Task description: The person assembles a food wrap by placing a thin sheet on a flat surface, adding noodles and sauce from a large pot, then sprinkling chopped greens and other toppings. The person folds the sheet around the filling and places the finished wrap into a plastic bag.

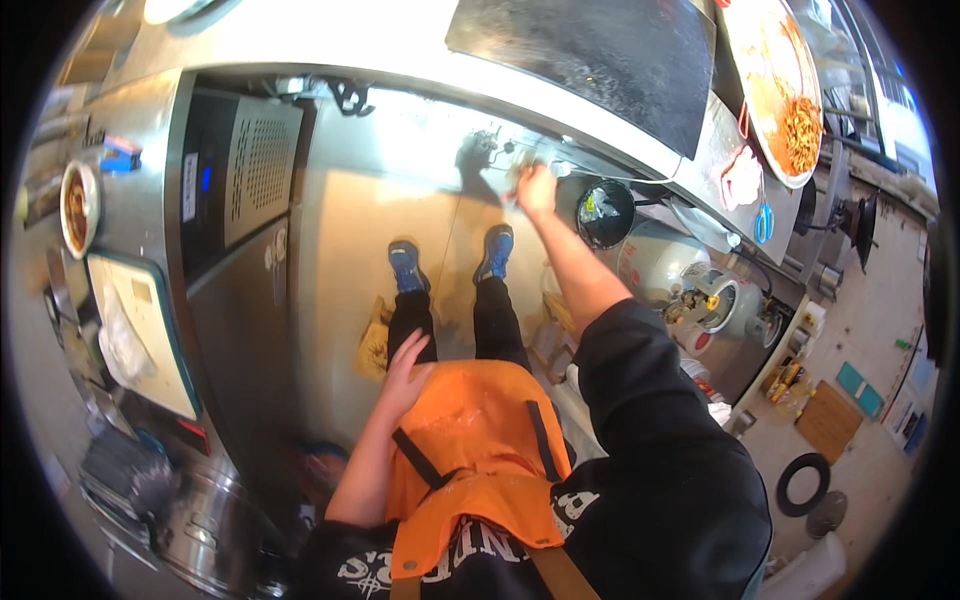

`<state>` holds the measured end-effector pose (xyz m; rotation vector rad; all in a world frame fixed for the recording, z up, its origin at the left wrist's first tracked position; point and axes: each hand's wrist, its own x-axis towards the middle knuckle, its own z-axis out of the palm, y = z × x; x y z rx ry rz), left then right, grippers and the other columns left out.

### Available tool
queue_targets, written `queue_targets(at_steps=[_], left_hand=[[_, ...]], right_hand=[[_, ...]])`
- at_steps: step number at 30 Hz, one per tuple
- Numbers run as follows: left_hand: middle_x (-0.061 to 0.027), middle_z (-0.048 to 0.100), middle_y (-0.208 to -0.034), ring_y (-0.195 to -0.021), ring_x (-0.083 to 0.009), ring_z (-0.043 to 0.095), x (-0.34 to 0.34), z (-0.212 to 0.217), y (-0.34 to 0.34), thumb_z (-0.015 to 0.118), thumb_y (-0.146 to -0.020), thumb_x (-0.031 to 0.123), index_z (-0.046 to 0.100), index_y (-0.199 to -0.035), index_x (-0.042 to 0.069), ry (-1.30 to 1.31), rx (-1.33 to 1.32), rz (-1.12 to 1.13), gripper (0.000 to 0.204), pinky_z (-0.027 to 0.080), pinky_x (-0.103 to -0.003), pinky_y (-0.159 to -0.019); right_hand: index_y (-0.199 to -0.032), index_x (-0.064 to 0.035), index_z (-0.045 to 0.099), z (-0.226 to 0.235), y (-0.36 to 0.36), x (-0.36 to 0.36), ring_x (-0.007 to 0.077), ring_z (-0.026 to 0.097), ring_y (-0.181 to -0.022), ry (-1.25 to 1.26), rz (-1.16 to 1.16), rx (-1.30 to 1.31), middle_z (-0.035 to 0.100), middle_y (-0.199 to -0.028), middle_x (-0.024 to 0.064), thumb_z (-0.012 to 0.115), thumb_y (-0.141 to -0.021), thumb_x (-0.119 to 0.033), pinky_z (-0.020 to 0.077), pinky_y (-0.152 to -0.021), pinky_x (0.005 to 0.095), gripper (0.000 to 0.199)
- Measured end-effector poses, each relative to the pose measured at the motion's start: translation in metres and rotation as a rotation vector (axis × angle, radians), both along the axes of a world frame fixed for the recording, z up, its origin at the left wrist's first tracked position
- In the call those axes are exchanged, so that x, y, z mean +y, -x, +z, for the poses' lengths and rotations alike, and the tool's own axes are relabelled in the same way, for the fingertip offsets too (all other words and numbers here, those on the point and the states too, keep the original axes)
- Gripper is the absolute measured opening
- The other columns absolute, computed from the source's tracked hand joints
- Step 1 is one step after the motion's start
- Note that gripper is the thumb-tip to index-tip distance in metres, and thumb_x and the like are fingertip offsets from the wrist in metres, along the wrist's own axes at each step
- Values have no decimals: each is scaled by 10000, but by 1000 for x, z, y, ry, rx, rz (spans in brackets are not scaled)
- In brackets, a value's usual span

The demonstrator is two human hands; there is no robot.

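My right hand [536,190] reaches far forward, low beside the counter front, with its fingers closed. Something pale and blurred shows at its fingertips, but I cannot make out what it is. A dark bucket [622,222] with a crumpled light and green scrap inside stands just right of that hand. Over the left side of my orange apron [480,410] hovers my left hand [405,376], fingers stretched out and holding nothing. Whether it touches the apron I cannot tell.
Gas cylinders [655,258] stand under the counter at right. Above are a dark flat griddle [590,50], blue-handled scissors [764,222] and a large red-smeared tray [765,70] with food. A steel cabinet [230,330] and a cutting board [165,340] flank me at left.
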<state>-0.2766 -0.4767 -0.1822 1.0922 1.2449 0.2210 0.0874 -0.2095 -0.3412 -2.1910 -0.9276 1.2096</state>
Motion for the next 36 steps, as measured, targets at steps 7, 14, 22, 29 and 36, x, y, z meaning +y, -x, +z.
queue_targets(at_steps=[7, 14, 22, 29, 36], left_hand=[[-276, 508, -1578, -1489, -412, 463, -89, -36, 111, 708, -1008, 365, 517, -1530, -23, 302, 566, -341, 678, 387, -445, -1224], [-181, 606, -1509, -1394, -262, 562, -73, -38, 93, 597, -1108, 404, 482, -1578, 29, 772, 259, 21, 611, 439, -364, -1160], [-192, 637, -1466, -1325, -261, 627, 22, 0, 63, 666, -1063, 218, 419, -1596, -37, 670, 588, -175, 640, 483, -366, -1132], [-176, 680, -1403, -1206, -244, 683, 84, 5, 9, 670, -1053, 223, 580, -1473, -37, 430, 680, -210, 502, 541, -346, -1014], [-116, 733, -1241, -1081, -181, 682, 129, 20, -66, 686, -1042, 247, 656, -1405, 26, 294, 538, -210, 426, 559, -332, -914]], right_hand=[[-1230, 29, 631, 4, -50, 131, 393, 721, -928, -124, 43, -286, 726, -1042, 247, 614, -1023, -227, 570, -844, 493, 330], [-1326, -11, 661, -27, -30, -31, 421, 593, -1325, -26, 577, 184, 601, -1463, 269, 690, -966, -272, 495, -1082, 531, 446], [-1086, -71, 670, -9, -348, -176, 107, 578, -585, -288, -1033, 1, 632, -793, 17, 666, -1062, -265, 471, -489, 271, 196], [-1009, 46, 818, 38, -454, -120, 153, 663, -833, -456, -1472, -295, 802, -953, 99, 830, -904, -132, 538, -785, 334, 208], [-869, -37, 779, 0, -348, -157, 173, 689, -818, -267, -1065, -322, 769, -850, 45, 716, -914, -90, 563, -780, 373, 95]])
